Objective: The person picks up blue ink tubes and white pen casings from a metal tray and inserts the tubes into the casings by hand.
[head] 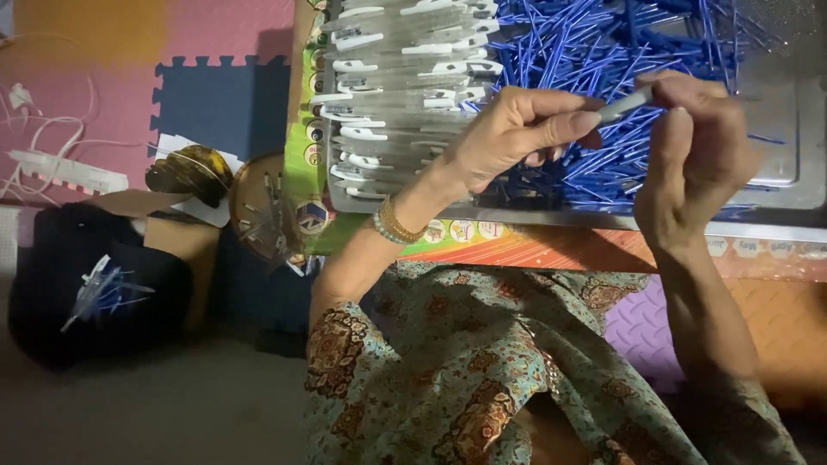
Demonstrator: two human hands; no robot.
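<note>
Hands meet above a metal tray (780,185) heaped with thin blue refills (603,43), where a person seated on the floor works a small pale pen part (624,105) between both sets of fingertips. The left hand (517,129) pinches the piece from one side, closed around it; the right hand (693,146) curls over its far end, also closed on it (what sits inside the part is too small to tell). Clear pen barrels with white clips (405,77) lie stacked at the tray's left. Done well, this step seems to call for keeping the piece level and steady, thumbs close, directly over the tray so that anything dropped lands among the refills.
</note>
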